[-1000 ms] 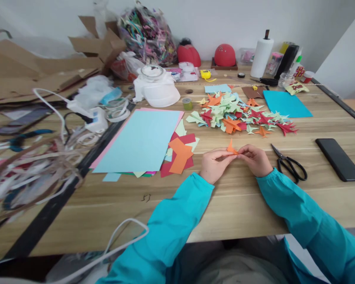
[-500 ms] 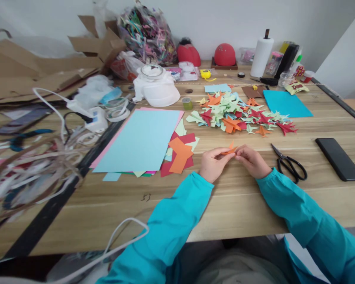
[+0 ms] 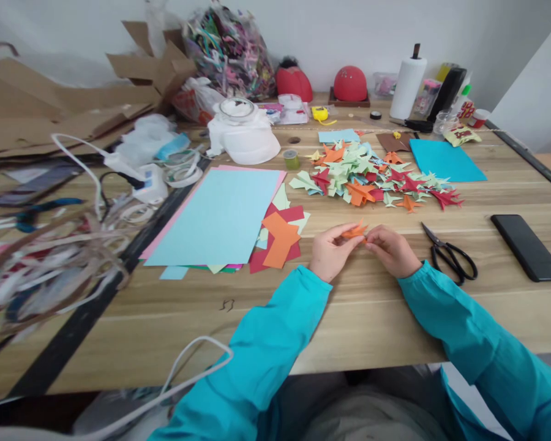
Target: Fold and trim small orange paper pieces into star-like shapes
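Between my hands is a small folded orange paper piece, its pointed tips showing above my fingers. My left hand pinches it between thumb and fingers. My right hand has its thumb and forefinger closed at the piece's right end; the fingertips hide part of it. Just beyond lies a pile of folded paper shapes in pale green, orange, red and blue. Orange paper strips overlap red strips to the left of my hands. Black-handled scissors rest to the right.
A stack of coloured sheets topped with light blue paper lies left of centre. A black phone is at the right. Tangled cords and strips cover the left side. A turquoise sheet lies behind the pile, and a paper roll stands farther back.
The orange piece has turned slightly in my fingers, so more of its spread points show. Both hands stay almost in the same place.
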A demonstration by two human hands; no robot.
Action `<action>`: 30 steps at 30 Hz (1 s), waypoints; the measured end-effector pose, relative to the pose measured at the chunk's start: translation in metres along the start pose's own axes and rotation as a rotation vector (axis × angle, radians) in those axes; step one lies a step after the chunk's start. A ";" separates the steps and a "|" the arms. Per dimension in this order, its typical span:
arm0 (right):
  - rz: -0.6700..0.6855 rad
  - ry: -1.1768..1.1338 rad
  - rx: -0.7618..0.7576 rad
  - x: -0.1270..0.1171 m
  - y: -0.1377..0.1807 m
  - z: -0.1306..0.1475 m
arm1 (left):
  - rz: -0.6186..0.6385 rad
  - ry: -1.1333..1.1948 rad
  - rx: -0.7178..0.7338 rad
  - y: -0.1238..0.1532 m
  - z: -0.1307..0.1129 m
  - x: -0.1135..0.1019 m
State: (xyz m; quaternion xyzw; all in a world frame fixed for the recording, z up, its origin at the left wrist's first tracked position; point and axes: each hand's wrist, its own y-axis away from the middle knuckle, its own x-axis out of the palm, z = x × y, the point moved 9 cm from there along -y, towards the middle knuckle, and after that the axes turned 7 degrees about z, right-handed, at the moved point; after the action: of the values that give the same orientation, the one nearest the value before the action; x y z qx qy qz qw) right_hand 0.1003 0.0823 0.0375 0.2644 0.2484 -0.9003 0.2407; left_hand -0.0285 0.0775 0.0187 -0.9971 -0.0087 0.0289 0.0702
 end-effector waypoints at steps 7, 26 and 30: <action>0.083 -0.089 0.043 0.005 -0.001 -0.001 | 0.000 0.024 -0.043 0.000 -0.001 0.000; 0.011 -0.322 0.150 0.007 0.002 -0.012 | 0.009 0.122 -0.117 0.002 0.003 0.003; 0.047 -0.381 0.180 0.009 0.002 -0.016 | 0.026 0.231 -0.169 0.002 0.004 0.006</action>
State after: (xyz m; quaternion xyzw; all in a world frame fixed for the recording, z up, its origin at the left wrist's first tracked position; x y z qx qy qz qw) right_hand 0.1004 0.0871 0.0201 0.1158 0.1107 -0.9466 0.2797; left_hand -0.0229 0.0764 0.0143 -0.9962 0.0102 -0.0858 -0.0136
